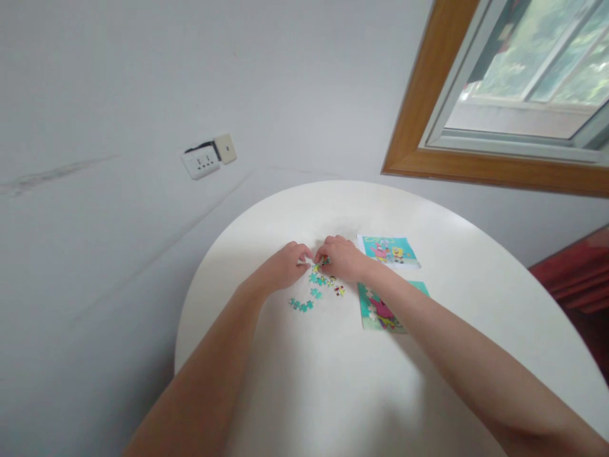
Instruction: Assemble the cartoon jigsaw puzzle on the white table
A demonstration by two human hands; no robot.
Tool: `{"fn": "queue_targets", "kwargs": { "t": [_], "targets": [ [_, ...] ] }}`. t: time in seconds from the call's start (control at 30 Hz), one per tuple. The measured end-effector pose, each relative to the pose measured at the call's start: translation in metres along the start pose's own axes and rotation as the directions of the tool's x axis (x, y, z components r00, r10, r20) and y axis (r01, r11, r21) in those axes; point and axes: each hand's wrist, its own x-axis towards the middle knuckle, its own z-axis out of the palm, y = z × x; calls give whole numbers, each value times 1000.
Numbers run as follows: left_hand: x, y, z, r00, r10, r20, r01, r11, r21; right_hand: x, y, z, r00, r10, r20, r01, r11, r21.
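Observation:
Near the middle of the white round table [295, 381], my left hand [287, 264] has its thumb and forefinger curled close together in a pinch. What lies between those fingertips is too small to make out. Facing it, my right hand [341, 257] bends its fingers down around a puzzle piece [325, 260]. Loose turquoise and yellow puzzle pieces [316, 278] lie just below both hands. A short row of turquoise pieces [301, 305] is nearer me, to the left. Under my right forearm sits a partly filled puzzle board [368, 311] with a pink figure, partly hidden.
Behind the board lies a picture sheet [392, 251] showing a pink and a yellow cartoon figure. A wall with a socket [202, 162] rises beyond the table. To the right are a wood-framed window [404, 146] and red cloth [566, 273].

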Motion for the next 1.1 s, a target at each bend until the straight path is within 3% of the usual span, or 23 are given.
{"fn": "queue_targets", "kwargs": {
  "t": [0.27,0.37,0.53,0.73,0.83,0.93,1.1],
  "targets": [
    [4,6,1,999,-28,46,31,996,-84,-2,7,6,998,8,-55,-5,998,70],
    [6,10,0,996,-41,79,53,987,-155,-7,14,3,995,-47,-85,64,975,213],
    [11,31,0,990,-50,134,107,878,-467,-25,32,-16,987,-125,-99,159,823,545],
    [11,73,17,994,63,90,13,743,-669,-68,45,-44,998,-69,-8,52,667,744],
    [8,85,27,994,100,40,-55,793,-606,-99,52,-48,999,-2,-50,41,628,777],
    [5,92,38,979,191,-64,-201,900,-388,-130,61,-40,976,190,-105,-25,581,814],
    [-3,105,52,918,397,13,-392,910,-133,-164,79,-20,881,458,-114,-161,519,839]
  ]
}}
